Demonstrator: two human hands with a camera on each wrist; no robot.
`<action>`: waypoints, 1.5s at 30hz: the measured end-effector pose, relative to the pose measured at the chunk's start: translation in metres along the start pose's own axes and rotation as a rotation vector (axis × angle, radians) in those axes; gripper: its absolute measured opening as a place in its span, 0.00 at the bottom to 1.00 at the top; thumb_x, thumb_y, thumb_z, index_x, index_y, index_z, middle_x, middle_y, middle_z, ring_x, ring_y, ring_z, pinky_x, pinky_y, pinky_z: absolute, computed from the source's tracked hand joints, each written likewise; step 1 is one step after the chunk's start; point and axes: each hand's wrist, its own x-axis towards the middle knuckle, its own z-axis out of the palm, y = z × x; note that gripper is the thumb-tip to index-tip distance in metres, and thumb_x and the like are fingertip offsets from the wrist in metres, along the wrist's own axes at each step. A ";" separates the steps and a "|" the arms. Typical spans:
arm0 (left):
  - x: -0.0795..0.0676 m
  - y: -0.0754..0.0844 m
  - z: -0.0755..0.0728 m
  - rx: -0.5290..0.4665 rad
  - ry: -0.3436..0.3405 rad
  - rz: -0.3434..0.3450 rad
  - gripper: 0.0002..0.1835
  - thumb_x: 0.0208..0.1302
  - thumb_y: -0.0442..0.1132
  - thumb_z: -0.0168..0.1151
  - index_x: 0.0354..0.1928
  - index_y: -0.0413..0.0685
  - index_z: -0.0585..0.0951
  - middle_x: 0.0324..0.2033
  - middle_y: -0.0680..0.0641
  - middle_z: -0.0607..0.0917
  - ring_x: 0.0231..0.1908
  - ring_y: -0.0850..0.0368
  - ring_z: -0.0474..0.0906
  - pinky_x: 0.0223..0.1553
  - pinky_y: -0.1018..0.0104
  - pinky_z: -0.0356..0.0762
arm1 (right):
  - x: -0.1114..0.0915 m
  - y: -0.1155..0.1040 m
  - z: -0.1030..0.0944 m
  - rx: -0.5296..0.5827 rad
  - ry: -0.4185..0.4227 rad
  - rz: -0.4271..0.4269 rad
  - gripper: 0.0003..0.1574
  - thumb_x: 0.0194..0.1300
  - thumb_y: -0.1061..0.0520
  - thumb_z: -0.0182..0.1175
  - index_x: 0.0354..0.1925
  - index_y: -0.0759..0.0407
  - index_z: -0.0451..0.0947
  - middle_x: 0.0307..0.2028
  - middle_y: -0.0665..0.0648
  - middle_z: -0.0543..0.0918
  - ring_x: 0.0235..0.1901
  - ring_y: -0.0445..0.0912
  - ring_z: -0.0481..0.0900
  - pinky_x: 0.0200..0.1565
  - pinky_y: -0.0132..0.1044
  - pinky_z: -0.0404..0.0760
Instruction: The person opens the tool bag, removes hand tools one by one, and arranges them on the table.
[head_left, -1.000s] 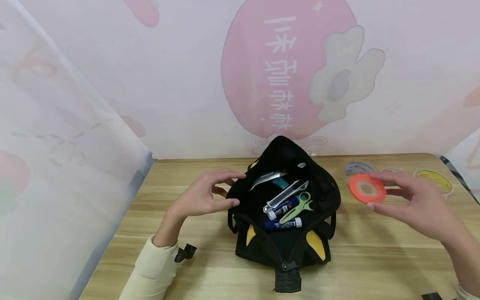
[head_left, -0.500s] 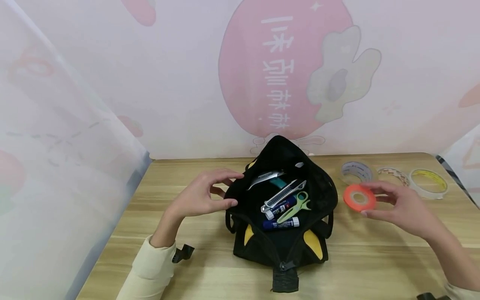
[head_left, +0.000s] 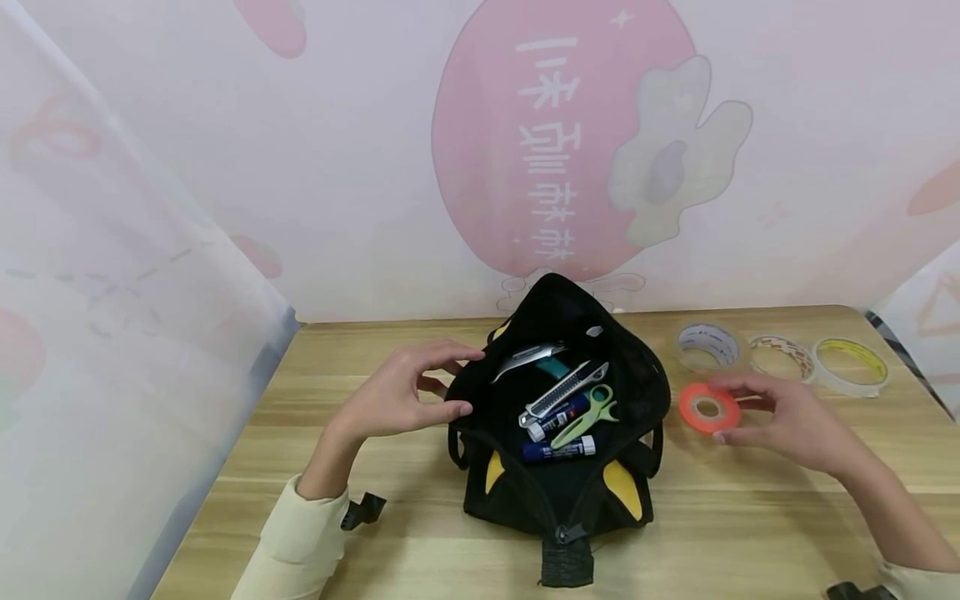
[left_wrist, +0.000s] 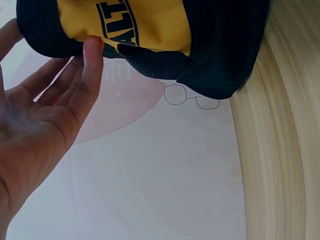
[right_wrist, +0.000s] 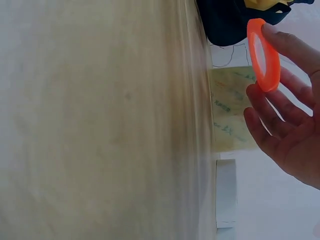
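Observation:
A black and yellow tool bag [head_left: 517,507] stands unzipped on the table. My left hand [head_left: 396,393] holds its left rim between thumb and fingers; the left wrist view shows the fingertips against the yellow side panel [left_wrist: 155,22]. To the right of the bag, my right hand [head_left: 795,423] pinches a roll of orange tape [head_left: 688,408] by its edge, just above the table. Inside the bag lie a utility knife [head_left: 566,392], green scissors [head_left: 587,421], a blue glue stick [head_left: 557,450] with another beside it, and a second silver-handled tool [head_left: 525,358], partly hidden.
Three more tape rolls lie at the back right: a grey-white roll [head_left: 686,333], a clear roll [head_left: 804,360] and a yellow-cored roll [head_left: 855,388]. A printed cloth wall [head_left: 360,208] rises behind the wooden table [head_left: 720,542].
My right hand has moved left and slightly down with the orange tape, away from the other rolls and nearer the bag. The left hand stays at the bag's rim.

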 end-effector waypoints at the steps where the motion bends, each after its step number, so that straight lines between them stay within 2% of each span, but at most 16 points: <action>1: 0.000 0.000 0.000 -0.001 0.000 0.001 0.32 0.63 0.35 0.78 0.70 0.45 0.81 0.65 0.43 0.85 0.54 0.48 0.87 0.48 0.64 0.92 | 0.000 0.001 0.000 0.000 -0.007 -0.003 0.39 0.53 0.54 0.86 0.62 0.56 0.84 0.57 0.59 0.87 0.50 0.22 0.78 0.52 0.21 0.83; 8: 0.000 0.000 0.000 0.000 -0.002 -0.001 0.32 0.63 0.35 0.78 0.70 0.46 0.81 0.65 0.43 0.84 0.54 0.48 0.87 0.48 0.64 0.92 | 0.000 0.007 0.001 -0.014 -0.018 -0.014 0.38 0.53 0.56 0.85 0.62 0.57 0.84 0.56 0.59 0.88 0.50 0.22 0.78 0.51 0.22 0.83; 15: -0.001 0.001 0.000 -0.001 -0.003 -0.001 0.32 0.63 0.35 0.78 0.70 0.46 0.81 0.65 0.43 0.84 0.54 0.48 0.87 0.48 0.64 0.92 | 0.000 0.010 0.006 -0.057 -0.047 -0.057 0.39 0.51 0.56 0.86 0.61 0.60 0.84 0.57 0.62 0.88 0.51 0.23 0.78 0.52 0.28 0.87; 19: -0.002 0.001 0.000 -0.004 0.001 -0.005 0.32 0.64 0.35 0.78 0.70 0.47 0.81 0.66 0.43 0.84 0.54 0.48 0.87 0.48 0.64 0.92 | 0.002 0.009 0.009 -0.113 -0.084 -0.067 0.40 0.51 0.54 0.86 0.60 0.61 0.84 0.56 0.60 0.89 0.51 0.32 0.83 0.53 0.33 0.89; 23: -0.002 0.001 0.000 -0.005 0.002 -0.007 0.32 0.64 0.36 0.78 0.70 0.47 0.81 0.66 0.44 0.84 0.54 0.48 0.87 0.48 0.64 0.92 | 0.002 0.008 0.010 -0.117 -0.108 -0.049 0.39 0.51 0.55 0.86 0.60 0.63 0.84 0.56 0.60 0.89 0.52 0.42 0.86 0.53 0.36 0.89; 33: -0.002 0.001 -0.001 -0.002 -0.001 -0.010 0.32 0.64 0.36 0.78 0.71 0.47 0.81 0.66 0.44 0.84 0.54 0.48 0.86 0.48 0.64 0.92 | 0.000 0.003 0.009 -0.132 -0.127 -0.020 0.38 0.54 0.52 0.85 0.61 0.61 0.84 0.56 0.58 0.89 0.53 0.49 0.87 0.53 0.39 0.90; 40: -0.001 0.000 -0.001 -0.002 -0.003 -0.002 0.32 0.64 0.36 0.77 0.71 0.46 0.80 0.66 0.44 0.84 0.54 0.48 0.86 0.48 0.63 0.92 | 0.000 -0.005 0.006 -0.138 -0.132 -0.019 0.37 0.56 0.52 0.83 0.61 0.61 0.84 0.57 0.60 0.89 0.55 0.59 0.87 0.54 0.40 0.90; 42: -0.001 0.000 -0.001 0.001 -0.001 0.000 0.32 0.64 0.36 0.78 0.70 0.46 0.80 0.66 0.44 0.84 0.54 0.49 0.86 0.48 0.63 0.92 | -0.001 -0.008 0.004 -0.137 -0.108 -0.042 0.35 0.58 0.54 0.82 0.62 0.60 0.84 0.58 0.61 0.89 0.55 0.55 0.87 0.53 0.39 0.90; 45: -0.001 0.000 -0.001 0.001 -0.002 -0.002 0.32 0.64 0.36 0.78 0.70 0.46 0.80 0.65 0.44 0.85 0.54 0.49 0.86 0.48 0.63 0.92 | -0.003 -0.013 -0.001 -0.120 -0.044 -0.103 0.32 0.60 0.58 0.81 0.61 0.58 0.85 0.58 0.56 0.88 0.55 0.38 0.85 0.52 0.32 0.89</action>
